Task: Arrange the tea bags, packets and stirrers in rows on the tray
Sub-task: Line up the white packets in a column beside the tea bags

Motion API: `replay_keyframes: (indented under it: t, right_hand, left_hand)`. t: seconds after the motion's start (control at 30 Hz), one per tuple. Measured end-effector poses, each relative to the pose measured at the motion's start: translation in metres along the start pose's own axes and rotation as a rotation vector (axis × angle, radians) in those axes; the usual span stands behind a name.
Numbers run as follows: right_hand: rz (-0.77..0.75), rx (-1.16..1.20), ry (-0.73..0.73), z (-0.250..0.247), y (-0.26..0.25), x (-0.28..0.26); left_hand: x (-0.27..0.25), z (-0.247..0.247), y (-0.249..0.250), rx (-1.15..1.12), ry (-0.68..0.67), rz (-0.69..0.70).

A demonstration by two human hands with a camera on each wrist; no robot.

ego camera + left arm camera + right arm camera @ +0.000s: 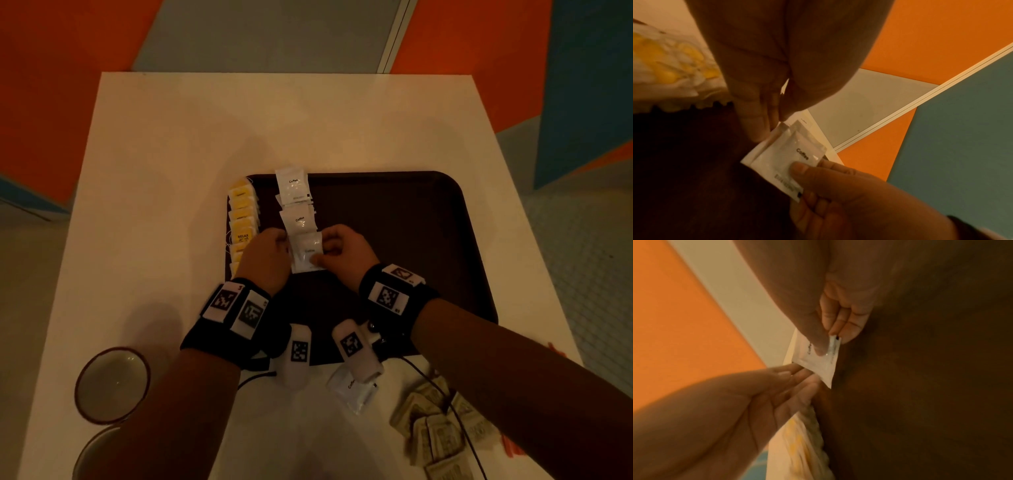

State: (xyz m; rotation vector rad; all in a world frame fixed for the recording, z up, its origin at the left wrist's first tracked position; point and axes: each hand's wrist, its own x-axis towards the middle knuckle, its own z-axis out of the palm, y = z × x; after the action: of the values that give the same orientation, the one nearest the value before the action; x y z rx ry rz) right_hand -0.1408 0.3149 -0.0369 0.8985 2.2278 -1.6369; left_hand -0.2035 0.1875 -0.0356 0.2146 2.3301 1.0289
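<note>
A dark brown tray (411, 222) lies on the white table. Yellow tea bags (241, 219) overlap in a row along its left edge. Beside them white coffee packets (293, 186) run in a column. At the near end of that column my right hand (320, 258) pinches a coffee packet (306, 251) between thumb and fingers, low over the tray. The right wrist view shows that same pinch on the packet (818, 363). My left hand (284, 245) touches the packet's left edge with straight fingers (756, 129). The thumb of my right hand lies on the packet (781, 160).
Loose coffee packets (354, 394) lie on the table in front of the tray. A pile of brown packets (435, 431) sits at the near right, with orange stirrers (513, 445) beyond it at the table edge. Two round bowls (111, 383) stand at the near left.
</note>
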Motion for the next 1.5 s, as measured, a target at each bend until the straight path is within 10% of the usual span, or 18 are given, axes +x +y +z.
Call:
replay_keyframes:
  t: [0.13, 0.87, 1.07, 1.5]
  right_hand:
    - [-0.028, -0.069, 0.062, -0.002, -0.009, 0.014]
    - [-0.025, -0.234, 0.033, -0.001, 0.008, 0.006]
    - [-0.25, -0.288, 0.134, -0.007, -0.009, 0.014]
    - [-0.097, -0.452, 0.007, -0.014, -0.004, 0.014]
  left_hand:
    - [0.01, -0.005, 0.012, -0.004, 0.036, 0.172]
    - [-0.005, 0.011, -0.013, 0.086, 0.019, 0.16]
    - [-0.012, 0.007, -0.015, 0.032, 0.062, 0.115]
    - [-0.012, 0.014, -0.008, 0.043, 0.054, 0.054]
